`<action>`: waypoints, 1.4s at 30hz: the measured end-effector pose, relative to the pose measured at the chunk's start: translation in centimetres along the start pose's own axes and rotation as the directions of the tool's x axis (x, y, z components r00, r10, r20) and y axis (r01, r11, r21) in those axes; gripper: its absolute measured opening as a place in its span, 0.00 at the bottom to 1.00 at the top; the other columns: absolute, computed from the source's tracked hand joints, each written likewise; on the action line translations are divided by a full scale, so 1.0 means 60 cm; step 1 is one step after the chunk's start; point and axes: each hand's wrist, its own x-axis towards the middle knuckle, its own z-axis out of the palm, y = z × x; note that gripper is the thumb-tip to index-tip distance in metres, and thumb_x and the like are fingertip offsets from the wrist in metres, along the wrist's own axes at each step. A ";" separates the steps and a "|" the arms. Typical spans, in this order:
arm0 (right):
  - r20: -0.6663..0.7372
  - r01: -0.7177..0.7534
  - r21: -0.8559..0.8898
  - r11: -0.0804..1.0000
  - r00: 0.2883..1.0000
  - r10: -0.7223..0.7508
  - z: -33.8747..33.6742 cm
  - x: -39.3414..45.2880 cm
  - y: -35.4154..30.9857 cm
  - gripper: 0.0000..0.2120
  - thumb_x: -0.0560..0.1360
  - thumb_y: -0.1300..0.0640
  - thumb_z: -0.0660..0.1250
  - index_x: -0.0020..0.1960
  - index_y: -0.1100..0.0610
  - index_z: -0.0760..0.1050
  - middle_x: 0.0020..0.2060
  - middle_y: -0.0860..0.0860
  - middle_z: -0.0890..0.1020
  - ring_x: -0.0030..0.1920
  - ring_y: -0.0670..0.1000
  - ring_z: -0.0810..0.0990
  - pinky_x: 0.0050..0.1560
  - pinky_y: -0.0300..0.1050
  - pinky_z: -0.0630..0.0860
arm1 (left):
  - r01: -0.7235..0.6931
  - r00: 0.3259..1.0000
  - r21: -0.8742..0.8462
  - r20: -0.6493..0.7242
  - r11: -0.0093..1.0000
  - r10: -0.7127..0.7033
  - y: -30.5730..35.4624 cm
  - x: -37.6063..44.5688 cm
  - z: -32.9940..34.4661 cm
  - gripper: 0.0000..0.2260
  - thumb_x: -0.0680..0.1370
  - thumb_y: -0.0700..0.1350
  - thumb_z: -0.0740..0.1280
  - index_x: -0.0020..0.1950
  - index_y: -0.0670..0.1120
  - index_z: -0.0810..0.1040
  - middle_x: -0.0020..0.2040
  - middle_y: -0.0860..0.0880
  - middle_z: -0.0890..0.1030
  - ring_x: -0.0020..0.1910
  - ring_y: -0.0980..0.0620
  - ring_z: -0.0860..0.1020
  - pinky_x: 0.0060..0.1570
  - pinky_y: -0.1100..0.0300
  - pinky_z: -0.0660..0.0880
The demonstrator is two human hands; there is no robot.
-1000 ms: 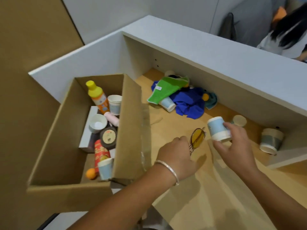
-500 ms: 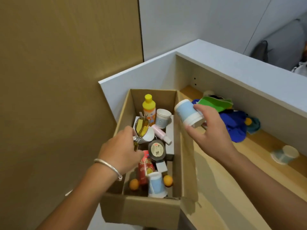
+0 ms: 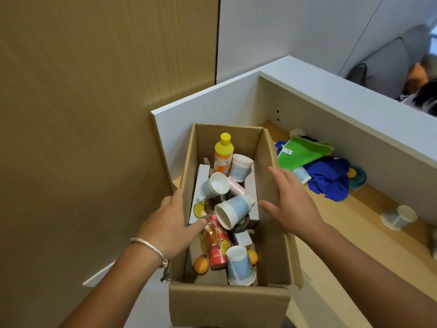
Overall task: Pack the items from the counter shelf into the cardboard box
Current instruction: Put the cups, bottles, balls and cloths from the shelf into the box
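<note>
The open cardboard box (image 3: 227, 304) holds several items: a yellow-capped bottle (image 3: 223, 152), paper cups, a red can (image 3: 217, 247), orange balls and yellow-lensed glasses (image 3: 201, 209). A blue paper cup (image 3: 233, 210) lies on its side on top of the pile. My left hand (image 3: 170, 223) hovers at the box's left wall, fingers loose, a fingertip near the glasses. My right hand (image 3: 290, 202) is spread open over the box's right wall, holding nothing. On the wooden counter shelf (image 3: 354, 214) remain a green cloth (image 3: 305, 151), a blue cloth (image 3: 328, 178) and a paper cup (image 3: 397, 217) on its side.
A white counter ledge (image 3: 343, 100) overhangs the shelf at the back. A tan wall panel (image 3: 94, 114) stands to the left of the box. A person sits beyond the counter at top right (image 3: 423, 98). Another cup (image 3: 301, 174) pokes out under the cloths.
Both hands let go over the box: the glasses and the blue cup now lie inside it. My right hand has opened and drawn back toward the box's right wall.
</note>
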 end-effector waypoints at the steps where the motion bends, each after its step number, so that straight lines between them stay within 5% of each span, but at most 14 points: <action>1: -0.017 0.013 -0.028 1.000 1.000 -0.013 -0.001 0.001 0.001 0.42 0.68 0.44 0.73 0.75 0.48 0.56 0.71 0.50 0.66 0.69 0.52 0.64 0.65 0.51 0.68 | 0.004 1.000 0.011 0.007 1.000 -0.004 0.001 0.001 0.005 0.38 0.72 0.63 0.66 0.75 0.53 0.52 0.68 0.49 0.68 0.59 0.49 0.75 0.53 0.54 0.75; 11: -0.097 0.026 -0.056 0.998 0.995 -0.031 -0.040 0.004 0.071 0.39 0.68 0.38 0.72 0.72 0.53 0.64 0.68 0.52 0.71 0.67 0.53 0.68 0.66 0.55 0.68 | 0.026 0.999 0.206 -0.039 0.978 -0.018 0.065 -0.007 0.063 0.43 0.73 0.64 0.63 0.76 0.54 0.38 0.68 0.44 0.66 0.55 0.45 0.76 0.43 0.55 0.74; 14: -0.168 -0.006 0.008 1.000 0.986 0.007 -0.059 -0.025 0.127 0.35 0.69 0.37 0.69 0.71 0.53 0.66 0.66 0.50 0.73 0.66 0.52 0.70 0.64 0.55 0.70 | 0.050 0.987 0.332 -0.162 0.942 0.004 0.085 -0.011 0.070 0.42 0.73 0.65 0.62 0.76 0.53 0.41 0.75 0.44 0.57 0.73 0.44 0.60 0.60 0.48 0.70; 18: -0.156 -0.106 -0.008 0.994 0.982 0.104 -0.079 -0.085 0.235 0.35 0.70 0.38 0.68 0.71 0.53 0.66 0.66 0.50 0.73 0.65 0.52 0.71 0.63 0.54 0.70 | -0.088 0.950 0.418 -0.237 0.904 0.202 0.164 -0.009 0.098 0.39 0.73 0.65 0.61 0.77 0.54 0.48 0.78 0.46 0.50 0.77 0.46 0.48 0.72 0.42 0.56; 25: -0.058 -0.380 -0.090 0.921 0.925 0.376 -0.115 -0.200 0.441 0.36 0.70 0.34 0.65 0.73 0.48 0.61 0.70 0.50 0.68 0.67 0.53 0.68 0.65 0.54 0.69 | -0.353 0.895 0.453 -0.092 0.819 0.436 0.376 0.013 0.235 0.37 0.74 0.66 0.58 0.77 0.55 0.46 0.78 0.46 0.50 0.76 0.46 0.49 0.73 0.44 0.51; 32: 0.002 -0.532 -0.193 0.825 0.840 0.542 -0.150 -0.248 0.602 0.35 0.70 0.37 0.67 0.72 0.47 0.60 0.70 0.52 0.68 0.69 0.56 0.66 0.65 0.56 0.68 | -0.474 0.873 0.414 0.104 0.777 0.477 0.537 0.079 0.419 0.37 0.75 0.63 0.60 0.77 0.54 0.45 0.79 0.45 0.48 0.77 0.46 0.47 0.72 0.44 0.50; 37: 0.094 -0.621 -0.274 0.734 0.742 0.663 -0.157 -0.257 0.692 0.34 0.72 0.40 0.67 0.72 0.50 0.59 0.69 0.55 0.69 0.67 0.60 0.68 0.64 0.59 0.69 | -0.547 0.836 0.340 0.256 0.765 0.484 0.627 0.157 0.565 0.39 0.75 0.59 0.64 0.77 0.53 0.44 0.78 0.43 0.48 0.76 0.43 0.49 0.70 0.42 0.57; 40: 0.144 -0.596 -0.249 0.764 0.757 0.637 -0.152 -0.244 0.712 0.26 0.72 0.47 0.68 0.66 0.48 0.62 0.63 0.56 0.72 0.58 0.59 0.74 0.56 0.57 0.75 | -0.587 0.804 0.265 0.303 0.765 0.512 0.678 0.197 0.634 0.40 0.73 0.57 0.68 0.77 0.53 0.46 0.77 0.42 0.50 0.75 0.40 0.53 0.66 0.42 0.64; 42: 0.170 -0.574 -0.308 0.759 0.752 0.637 -0.147 -0.233 0.730 0.32 0.70 0.55 0.69 0.69 0.47 0.58 0.68 0.56 0.64 0.64 0.61 0.68 0.59 0.58 0.73 | -0.596 0.795 0.240 0.309 0.766 0.522 0.712 0.225 0.674 0.41 0.72 0.57 0.70 0.77 0.52 0.49 0.76 0.41 0.51 0.74 0.40 0.54 0.63 0.43 0.68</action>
